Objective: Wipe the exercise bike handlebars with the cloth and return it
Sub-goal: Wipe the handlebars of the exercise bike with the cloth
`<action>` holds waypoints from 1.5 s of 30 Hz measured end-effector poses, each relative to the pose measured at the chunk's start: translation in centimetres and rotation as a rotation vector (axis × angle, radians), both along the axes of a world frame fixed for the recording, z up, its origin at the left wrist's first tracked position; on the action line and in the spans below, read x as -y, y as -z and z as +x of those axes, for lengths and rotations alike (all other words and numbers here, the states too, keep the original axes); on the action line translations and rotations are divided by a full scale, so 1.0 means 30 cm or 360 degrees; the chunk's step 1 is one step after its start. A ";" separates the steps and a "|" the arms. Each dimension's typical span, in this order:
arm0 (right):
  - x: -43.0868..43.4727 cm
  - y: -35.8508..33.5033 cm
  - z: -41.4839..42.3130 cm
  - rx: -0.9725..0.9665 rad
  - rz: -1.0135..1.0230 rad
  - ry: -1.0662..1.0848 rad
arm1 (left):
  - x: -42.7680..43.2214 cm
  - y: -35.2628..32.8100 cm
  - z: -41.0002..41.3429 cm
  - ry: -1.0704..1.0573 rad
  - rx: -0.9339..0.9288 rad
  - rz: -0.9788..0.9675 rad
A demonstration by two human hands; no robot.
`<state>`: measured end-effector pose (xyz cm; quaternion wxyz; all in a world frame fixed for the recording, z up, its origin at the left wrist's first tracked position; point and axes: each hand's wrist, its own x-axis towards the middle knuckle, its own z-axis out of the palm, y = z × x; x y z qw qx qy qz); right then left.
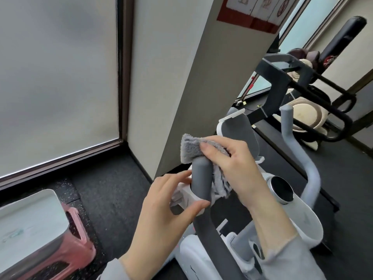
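Observation:
A grey fluffy cloth (190, 147) is draped over the tip of the bike's left grey foam handlebar (200, 178). My right hand (232, 162) grips the cloth and presses it against the right side of that grip. My left hand (171, 211) is below and to the left, with thumb and fingers apart around the white bracket at the handlebar's base; whether it touches is unclear. The right handlebar (296, 146) curves up pale grey, bare. A round black dial (281, 188) sits on the white bike body (308, 221).
A beige pillar (177, 77) stands directly behind the bike, with a frosted window (58, 77) to its left. A pink stool with a pale top (30, 225) sits at the lower left on dark rubber flooring. A black rack (302, 83) with equipment stands at the right.

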<state>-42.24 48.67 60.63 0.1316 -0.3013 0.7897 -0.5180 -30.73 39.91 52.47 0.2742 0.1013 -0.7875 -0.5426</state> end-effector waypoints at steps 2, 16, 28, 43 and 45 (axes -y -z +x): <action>0.012 -0.014 -0.030 0.0494 -0.0038 -0.0129 | -0.003 -0.001 0.005 -0.0011 0.0005 0.0001; -0.179 0.130 0.101 0.0290 -0.0212 0.0276 | -0.003 0.009 0.040 0.0100 0.0076 0.0017; -0.121 0.135 0.162 -0.1238 -0.0136 0.0197 | -0.003 0.027 0.040 0.0102 0.0009 0.0022; -0.080 0.121 0.208 -0.1578 0.0368 0.0070 | -0.014 0.059 0.042 -0.0001 -0.0049 0.0099; -0.110 0.151 0.232 -0.1549 0.0438 0.0023 | -0.013 0.059 0.046 0.0035 -0.0065 0.0122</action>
